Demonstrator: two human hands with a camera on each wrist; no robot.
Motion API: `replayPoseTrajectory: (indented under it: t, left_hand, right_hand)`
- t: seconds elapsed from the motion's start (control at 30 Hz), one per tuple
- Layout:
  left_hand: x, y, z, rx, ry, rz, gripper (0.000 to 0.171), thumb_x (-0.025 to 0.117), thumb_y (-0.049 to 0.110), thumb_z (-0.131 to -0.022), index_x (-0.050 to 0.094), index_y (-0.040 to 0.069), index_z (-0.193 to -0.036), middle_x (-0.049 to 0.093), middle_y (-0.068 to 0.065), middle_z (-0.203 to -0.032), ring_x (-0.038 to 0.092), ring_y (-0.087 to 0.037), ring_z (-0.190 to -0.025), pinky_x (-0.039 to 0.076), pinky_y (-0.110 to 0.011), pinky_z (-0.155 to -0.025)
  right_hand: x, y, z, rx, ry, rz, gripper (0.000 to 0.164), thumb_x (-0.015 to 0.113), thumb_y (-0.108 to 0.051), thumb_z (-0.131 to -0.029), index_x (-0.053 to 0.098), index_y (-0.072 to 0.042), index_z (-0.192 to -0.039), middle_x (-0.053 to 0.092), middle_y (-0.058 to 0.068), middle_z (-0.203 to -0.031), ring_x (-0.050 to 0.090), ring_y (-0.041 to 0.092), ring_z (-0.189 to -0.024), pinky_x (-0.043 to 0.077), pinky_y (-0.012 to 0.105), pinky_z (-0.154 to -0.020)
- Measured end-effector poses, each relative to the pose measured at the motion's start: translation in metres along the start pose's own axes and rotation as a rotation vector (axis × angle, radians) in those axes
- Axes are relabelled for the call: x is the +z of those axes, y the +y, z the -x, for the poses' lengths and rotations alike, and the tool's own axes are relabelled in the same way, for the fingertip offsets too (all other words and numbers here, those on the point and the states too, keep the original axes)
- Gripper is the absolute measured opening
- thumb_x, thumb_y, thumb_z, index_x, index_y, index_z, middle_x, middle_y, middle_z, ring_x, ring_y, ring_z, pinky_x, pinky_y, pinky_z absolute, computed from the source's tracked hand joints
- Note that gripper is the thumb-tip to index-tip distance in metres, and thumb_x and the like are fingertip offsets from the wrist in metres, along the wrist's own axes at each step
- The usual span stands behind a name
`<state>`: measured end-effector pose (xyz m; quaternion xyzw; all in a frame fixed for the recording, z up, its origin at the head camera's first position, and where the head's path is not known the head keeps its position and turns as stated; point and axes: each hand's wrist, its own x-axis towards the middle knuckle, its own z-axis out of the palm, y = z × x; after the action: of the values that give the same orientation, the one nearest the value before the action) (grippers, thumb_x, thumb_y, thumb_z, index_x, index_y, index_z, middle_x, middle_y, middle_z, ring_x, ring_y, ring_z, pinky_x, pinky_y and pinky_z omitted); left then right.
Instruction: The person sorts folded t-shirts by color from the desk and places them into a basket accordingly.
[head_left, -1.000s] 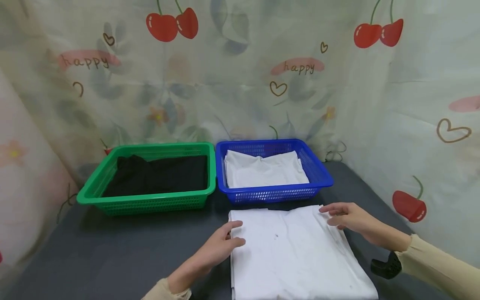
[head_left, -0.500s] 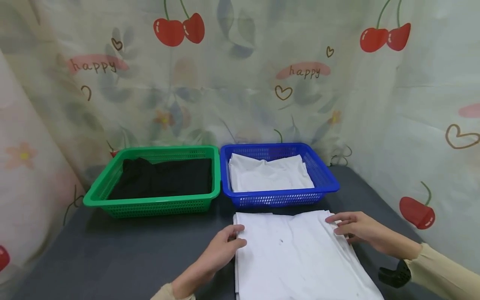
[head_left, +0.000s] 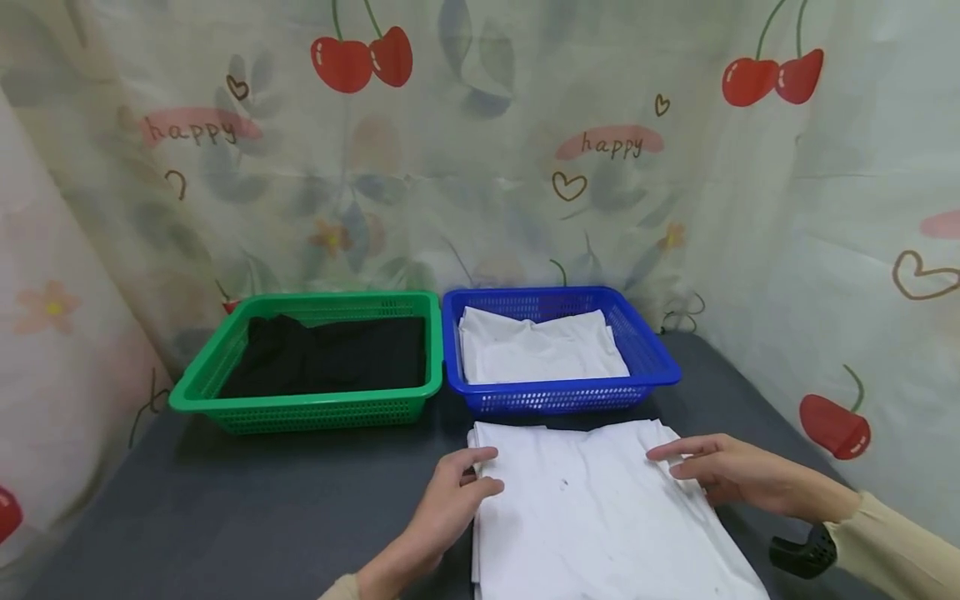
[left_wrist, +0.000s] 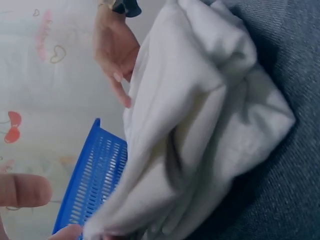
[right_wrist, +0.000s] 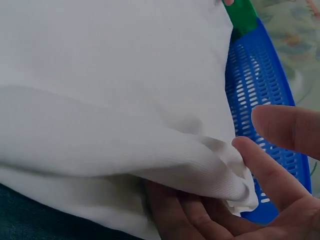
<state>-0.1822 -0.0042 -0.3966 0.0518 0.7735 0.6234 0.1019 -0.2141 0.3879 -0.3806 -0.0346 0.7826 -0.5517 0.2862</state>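
Observation:
A folded white cloth garment point(head_left: 585, 517) lies in layers on the dark table in front of me. Beside its far left corner is my left hand point(head_left: 444, 504), thumb and index finger apart above the edge. In the left wrist view, the edge of the white garment point(left_wrist: 200, 100) shows loose folds, and a fingertip point(left_wrist: 67, 232) is by its far end. My right hand point(head_left: 750, 475) is at the far right corner. In the right wrist view, several of its fingers point(right_wrist: 175, 210) reach under the garment's edge, the thumb point(right_wrist: 285, 125) raised clear of it.
Behind the garment stands a blue basket point(head_left: 562, 386) holding folded white cloth point(head_left: 540, 346). To its left, a green basket point(head_left: 315, 400) holds black cloth point(head_left: 337, 358). A patterned curtain point(head_left: 480, 208) hangs behind and at both sides of the table point(head_left: 300, 517).
The head view has shifted slightly, so the scene sits lower and farther right. Both hands have stayed at the garment's far corners, with small finger shifts. The garment keeps its place.

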Motion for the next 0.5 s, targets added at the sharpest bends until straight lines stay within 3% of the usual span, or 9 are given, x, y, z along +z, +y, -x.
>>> replayPoseTrajectory:
  t: [0.13,0.27,0.37,0.5]
  left_hand:
    - [0.001,0.001,-0.001,-0.05,-0.024,0.048,0.036,0.064,0.013,-0.09,0.064,0.007,-0.126,0.059,-0.012,-0.116,0.057,-0.024,-0.092,0.052,-0.042,-0.076]
    - [0.0,-0.002,-0.001,-0.097,-0.119,-0.026,0.027,0.063,0.015,-0.093,0.069,0.009,-0.118,0.058,-0.008,-0.097,0.053,-0.023,-0.087,0.049,-0.039,-0.071]
    - [-0.001,-0.005,-0.001,-0.076,-0.162,-0.094,0.025,0.067,0.018,-0.092,0.07,0.012,-0.116,0.061,-0.01,-0.107,0.053,-0.026,-0.099,0.048,-0.045,-0.081]
    - [-0.002,-0.01,-0.001,-0.014,-0.196,-0.118,0.036,0.074,0.018,-0.087,0.068,0.013,-0.122,0.057,-0.011,-0.127,0.048,-0.029,-0.116,0.042,-0.053,-0.096]
  right_hand:
    - [-0.003,0.004,0.002,-0.021,-0.1,-0.112,0.04,0.053,-0.018,-0.102,0.055,-0.006,-0.141,0.046,0.019,-0.142,0.06,0.032,-0.109,0.05,0.05,-0.091]
    - [-0.002,0.009,0.004,-0.027,-0.177,-0.157,0.041,0.049,-0.016,-0.104,0.052,-0.009,-0.144,0.041,0.016,-0.146,0.056,0.029,-0.114,0.048,0.049,-0.094]
    - [0.002,0.011,0.002,-0.028,-0.184,-0.122,0.043,0.05,-0.016,-0.103,0.05,-0.011,-0.146,0.028,0.022,-0.154,0.045,0.03,-0.124,0.044,0.052,-0.098]
    - [0.01,0.013,0.001,-0.014,-0.133,-0.085,0.047,0.057,-0.015,-0.099,0.05,-0.012,-0.146,0.012,0.029,-0.156,0.032,0.037,-0.131,0.044,0.052,-0.098]
